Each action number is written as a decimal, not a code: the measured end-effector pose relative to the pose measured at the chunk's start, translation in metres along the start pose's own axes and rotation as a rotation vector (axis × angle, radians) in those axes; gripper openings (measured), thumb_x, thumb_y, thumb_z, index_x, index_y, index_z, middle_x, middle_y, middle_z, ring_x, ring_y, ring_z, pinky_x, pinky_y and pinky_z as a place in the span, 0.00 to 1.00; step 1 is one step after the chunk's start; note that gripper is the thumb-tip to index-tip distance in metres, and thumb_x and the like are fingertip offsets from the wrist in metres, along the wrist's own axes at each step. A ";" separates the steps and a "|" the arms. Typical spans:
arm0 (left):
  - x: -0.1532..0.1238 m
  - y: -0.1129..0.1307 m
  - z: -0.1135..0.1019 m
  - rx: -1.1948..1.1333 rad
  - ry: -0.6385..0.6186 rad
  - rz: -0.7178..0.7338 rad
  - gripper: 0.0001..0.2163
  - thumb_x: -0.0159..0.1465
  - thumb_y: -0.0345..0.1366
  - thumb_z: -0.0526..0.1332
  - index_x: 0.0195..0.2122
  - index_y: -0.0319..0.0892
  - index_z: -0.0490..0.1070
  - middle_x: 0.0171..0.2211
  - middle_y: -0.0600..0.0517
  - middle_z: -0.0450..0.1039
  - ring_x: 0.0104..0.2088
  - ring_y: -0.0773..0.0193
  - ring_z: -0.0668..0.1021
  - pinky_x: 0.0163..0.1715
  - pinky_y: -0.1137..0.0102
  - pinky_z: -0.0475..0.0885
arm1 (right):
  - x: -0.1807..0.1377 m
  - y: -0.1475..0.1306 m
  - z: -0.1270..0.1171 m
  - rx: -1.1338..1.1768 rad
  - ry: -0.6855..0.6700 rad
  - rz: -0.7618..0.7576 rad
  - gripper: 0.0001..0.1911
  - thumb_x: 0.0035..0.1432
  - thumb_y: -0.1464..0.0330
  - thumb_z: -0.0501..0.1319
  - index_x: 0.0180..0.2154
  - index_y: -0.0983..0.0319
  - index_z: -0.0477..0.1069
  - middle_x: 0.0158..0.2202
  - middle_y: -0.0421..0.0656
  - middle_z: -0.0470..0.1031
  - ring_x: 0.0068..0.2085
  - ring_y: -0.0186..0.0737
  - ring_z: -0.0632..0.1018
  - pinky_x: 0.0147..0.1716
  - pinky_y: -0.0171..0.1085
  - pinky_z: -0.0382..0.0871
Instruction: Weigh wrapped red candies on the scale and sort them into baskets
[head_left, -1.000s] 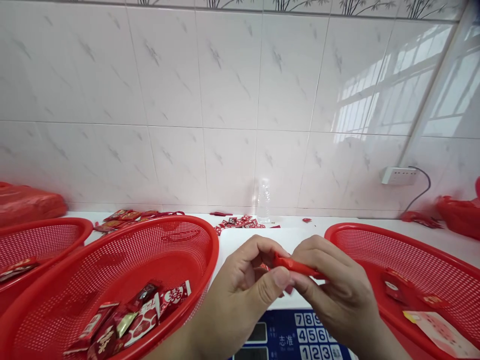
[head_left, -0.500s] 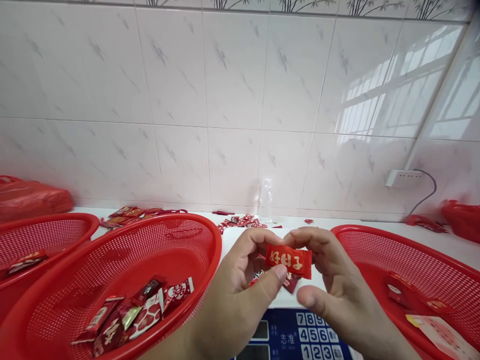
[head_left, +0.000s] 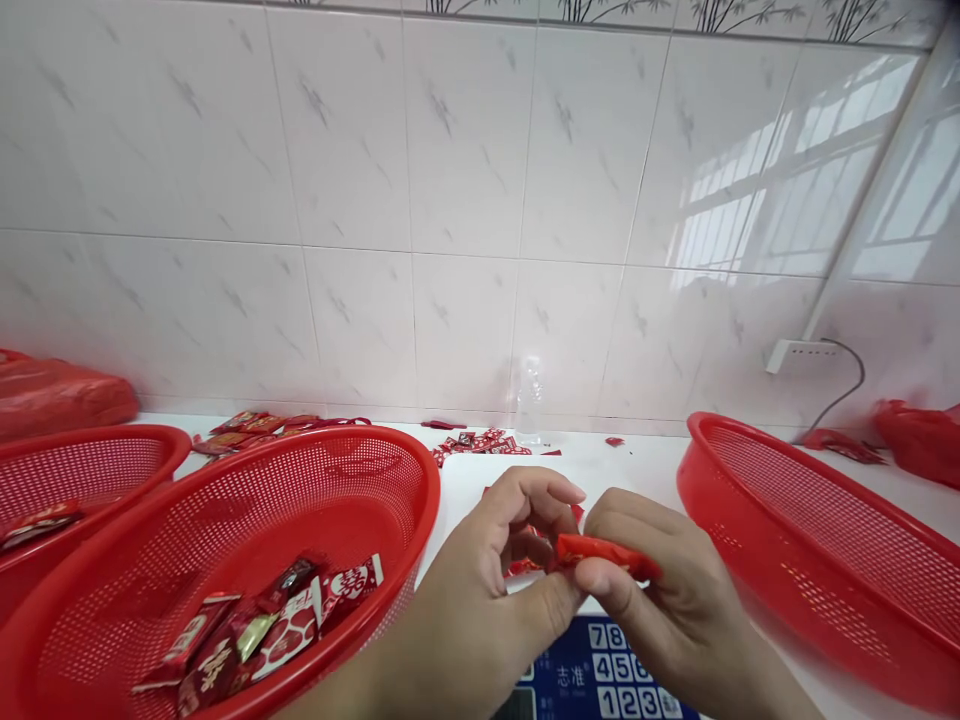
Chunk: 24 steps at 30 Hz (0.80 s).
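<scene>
My left hand (head_left: pixel 487 570) and my right hand (head_left: pixel 660 590) meet above a blue scale keypad (head_left: pixel 600 680) at the bottom centre. Both pinch a small red candy wrapper (head_left: pixel 600 552), which lies nearly edge-on between thumbs and fingers. More red pieces (head_left: pixel 525 566) show under my left fingers, on the white platform. A red mesh basket (head_left: pixel 360 470) at the left holds several red and white candy packets (head_left: pixel 285 620).
A second red basket (head_left: pixel 112 450) sits at the far left and a third (head_left: pixel 810 540), tilted, at the right. Loose red wrappers (head_left: pixel 480 443) and a clear bottle (head_left: pixel 529 400) stand by the tiled wall. A socket (head_left: pixel 795 355) and red bags (head_left: pixel 922 440) are at the right.
The wrapper faced me half a second ago and is now turned edge-on and lower. My hands have closed together. The right basket now appears tilted up, its contents out of sight.
</scene>
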<state>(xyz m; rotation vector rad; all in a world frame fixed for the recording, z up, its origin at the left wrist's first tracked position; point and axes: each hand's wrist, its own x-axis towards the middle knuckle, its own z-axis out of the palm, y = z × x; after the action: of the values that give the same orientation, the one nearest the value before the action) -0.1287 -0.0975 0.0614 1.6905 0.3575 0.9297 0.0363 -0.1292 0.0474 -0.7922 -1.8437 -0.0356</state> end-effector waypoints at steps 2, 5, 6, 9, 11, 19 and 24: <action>0.001 0.000 -0.002 -0.118 -0.071 -0.043 0.12 0.64 0.32 0.63 0.46 0.49 0.65 0.37 0.56 0.64 0.35 0.70 0.69 0.37 0.72 0.68 | 0.001 -0.001 -0.001 -0.060 0.011 -0.064 0.18 0.68 0.61 0.52 0.26 0.61 0.62 0.21 0.36 0.61 0.24 0.29 0.63 0.22 0.31 0.55; 0.001 -0.001 -0.005 -0.177 -0.130 -0.075 0.11 0.64 0.31 0.62 0.46 0.48 0.66 0.37 0.55 0.65 0.35 0.69 0.69 0.37 0.71 0.68 | 0.002 -0.002 -0.001 -0.128 0.035 -0.129 0.17 0.68 0.64 0.51 0.25 0.61 0.61 0.19 0.37 0.60 0.23 0.29 0.62 0.20 0.33 0.53; 0.000 -0.002 -0.005 -0.163 -0.133 -0.078 0.10 0.64 0.32 0.62 0.46 0.47 0.67 0.38 0.54 0.65 0.37 0.68 0.69 0.38 0.70 0.68 | 0.002 -0.002 -0.001 -0.135 0.047 -0.137 0.18 0.68 0.64 0.50 0.25 0.61 0.60 0.19 0.37 0.59 0.22 0.29 0.61 0.20 0.33 0.52; -0.001 -0.003 -0.006 -0.137 -0.141 -0.084 0.09 0.65 0.34 0.62 0.46 0.46 0.68 0.38 0.52 0.69 0.40 0.64 0.72 0.41 0.66 0.69 | 0.003 -0.002 0.000 -0.137 0.070 -0.130 0.19 0.69 0.63 0.48 0.25 0.60 0.60 0.19 0.36 0.58 0.21 0.29 0.61 0.19 0.33 0.52; -0.001 -0.003 -0.005 -0.159 -0.150 -0.078 0.08 0.65 0.36 0.62 0.45 0.46 0.69 0.38 0.51 0.71 0.40 0.62 0.74 0.42 0.64 0.69 | 0.003 -0.002 0.001 -0.137 0.070 -0.118 0.20 0.70 0.62 0.47 0.25 0.60 0.60 0.19 0.36 0.59 0.21 0.29 0.62 0.18 0.32 0.53; 0.001 0.003 -0.001 -0.203 -0.046 0.045 0.04 0.68 0.32 0.59 0.42 0.46 0.72 0.38 0.53 0.72 0.40 0.67 0.74 0.43 0.71 0.71 | 0.004 -0.005 0.000 -0.069 0.114 -0.066 0.13 0.66 0.60 0.54 0.33 0.61 0.68 0.24 0.39 0.68 0.25 0.30 0.69 0.22 0.31 0.64; -0.002 -0.002 -0.001 -0.016 0.063 0.116 0.06 0.67 0.32 0.60 0.44 0.48 0.72 0.39 0.54 0.72 0.40 0.66 0.75 0.42 0.70 0.71 | 0.004 -0.007 -0.004 -0.066 0.131 -0.081 0.05 0.61 0.71 0.59 0.41 0.62 0.70 0.31 0.42 0.73 0.33 0.33 0.73 0.27 0.32 0.70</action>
<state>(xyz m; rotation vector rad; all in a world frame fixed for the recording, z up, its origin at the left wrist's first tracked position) -0.1302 -0.0980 0.0589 1.6843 0.2950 1.0704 0.0348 -0.1344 0.0549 -0.7433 -1.7568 -0.1964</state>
